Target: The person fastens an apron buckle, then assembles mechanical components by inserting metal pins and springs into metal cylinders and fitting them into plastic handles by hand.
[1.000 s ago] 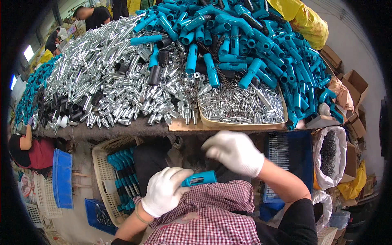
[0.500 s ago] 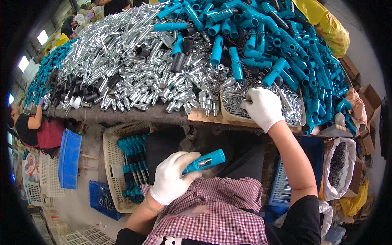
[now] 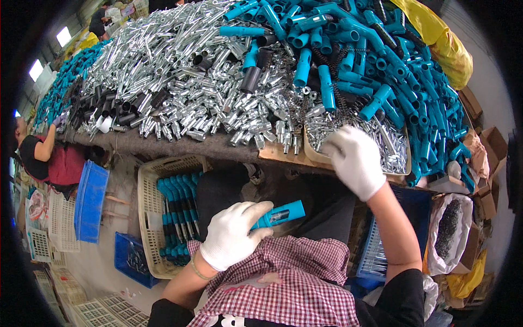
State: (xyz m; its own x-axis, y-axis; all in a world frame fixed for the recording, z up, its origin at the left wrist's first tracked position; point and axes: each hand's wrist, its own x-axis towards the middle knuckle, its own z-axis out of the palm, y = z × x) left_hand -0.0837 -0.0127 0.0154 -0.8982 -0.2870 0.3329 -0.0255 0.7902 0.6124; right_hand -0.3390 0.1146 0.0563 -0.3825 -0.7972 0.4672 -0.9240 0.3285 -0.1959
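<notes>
My white-gloved left hand (image 3: 229, 235) is closed round a short teal tube (image 3: 291, 212), held level above my lap with its open end to the right. A slot in the tube's side shows something dark inside. My right hand (image 3: 357, 163), also gloved in white, is over the front edge of a cream tray (image 3: 407, 170) on the bench. Its fingers are drawn together; whatever they hold, if anything, is too small to make out. Small metal pins and screws (image 3: 393, 155) fill the tray, partly hidden by that hand.
Silver metal fittings (image 3: 218, 103) and teal tubes (image 3: 419, 82) are heaped across the bench. Finished-looking teal and black handles (image 3: 180, 210) lie in a cream crate (image 3: 150, 229) at my left. A sack of black bits (image 3: 436, 245) stands at right. Another person (image 3: 41, 152) works far left.
My right hand has drawn back from the middle of the tray toward its front edge. The left hand keeps the teal tube, shifted slightly to the right in view.
</notes>
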